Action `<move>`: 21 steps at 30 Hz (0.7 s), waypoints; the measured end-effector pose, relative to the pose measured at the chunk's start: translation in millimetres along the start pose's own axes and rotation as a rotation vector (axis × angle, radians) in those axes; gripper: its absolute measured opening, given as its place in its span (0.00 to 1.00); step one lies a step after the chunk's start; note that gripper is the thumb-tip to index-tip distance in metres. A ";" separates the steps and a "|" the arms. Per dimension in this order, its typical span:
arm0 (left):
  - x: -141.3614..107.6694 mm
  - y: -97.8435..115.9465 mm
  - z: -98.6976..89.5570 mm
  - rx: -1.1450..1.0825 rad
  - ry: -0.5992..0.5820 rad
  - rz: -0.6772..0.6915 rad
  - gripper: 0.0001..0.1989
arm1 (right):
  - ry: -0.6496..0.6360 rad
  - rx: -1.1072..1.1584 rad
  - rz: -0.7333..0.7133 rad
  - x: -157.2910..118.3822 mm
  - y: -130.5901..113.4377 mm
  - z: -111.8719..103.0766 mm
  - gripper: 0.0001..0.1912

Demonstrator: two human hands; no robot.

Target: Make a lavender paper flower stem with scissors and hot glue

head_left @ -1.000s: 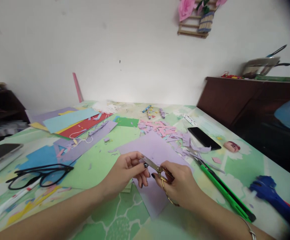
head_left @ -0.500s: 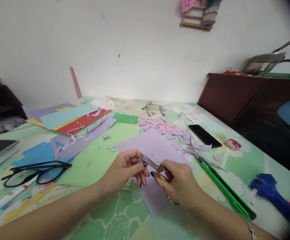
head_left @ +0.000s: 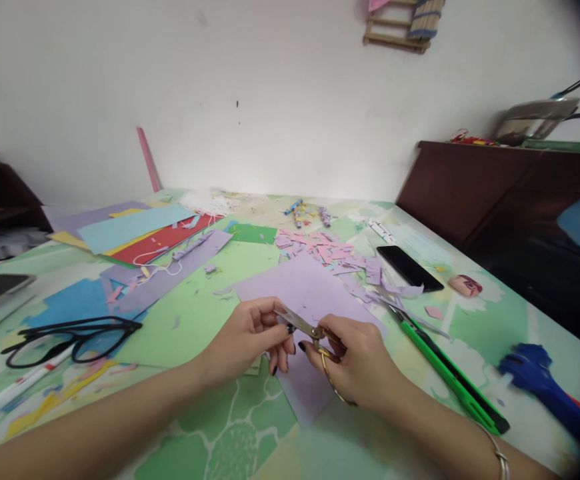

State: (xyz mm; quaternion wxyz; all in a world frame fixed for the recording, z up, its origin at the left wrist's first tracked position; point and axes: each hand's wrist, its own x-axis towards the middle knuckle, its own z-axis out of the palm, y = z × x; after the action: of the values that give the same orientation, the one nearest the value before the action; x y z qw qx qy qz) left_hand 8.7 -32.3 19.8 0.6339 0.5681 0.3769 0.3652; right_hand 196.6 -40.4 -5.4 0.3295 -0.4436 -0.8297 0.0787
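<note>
My right hand is closed round the gold handles of a small pair of scissors, whose blades point up and to the left. At the blades is my left hand, its fingers curled and the thumb pressed in; whatever lies between them is too small to make out. Both hands are above a lilac sheet of paper. To the left of it lies a light green sheet, with small lilac scraps on top. A heap of pink and lilac paper scraps is spread beyond the lilac sheet.
On the right lie a green utility knife, a black phone, a pink oval object and a dark blue tool. Eyeglasses, a white pen and coloured sheets are on the left. Crayons lie at the back.
The whole view has shifted slightly, with the table a little higher in the picture. My hands and the scissors keep nearly the same pose.
</note>
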 end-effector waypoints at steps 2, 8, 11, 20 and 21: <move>0.1 0.1 0.2 0.005 0.000 -0.002 0.02 | 0.001 -0.005 0.001 0.4 0.1 0.3 0.08; 2.6 -3.2 -2.0 -0.010 -0.012 0.013 0.03 | 0.020 -0.023 -0.004 0.9 2.9 2.9 0.08; 2.8 -4.9 -3.5 -0.013 -0.022 0.020 0.04 | 0.029 -0.039 -0.017 1.0 4.5 3.8 0.08; 0.1 -4.4 -5.3 -0.020 -0.035 0.021 0.05 | 0.077 -0.090 -0.054 -0.3 5.0 6.1 0.08; 0.2 -4.2 -5.6 -0.019 -0.035 0.022 0.06 | 0.091 -0.090 -0.064 -0.6 5.4 6.5 0.08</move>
State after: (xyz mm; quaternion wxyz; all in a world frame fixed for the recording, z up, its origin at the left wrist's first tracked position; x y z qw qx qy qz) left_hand 3.9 -30.0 15.2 0.6417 0.5726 0.3558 0.3657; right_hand 196.5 -36.6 -13.0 0.3490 -0.4344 -0.8303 0.0108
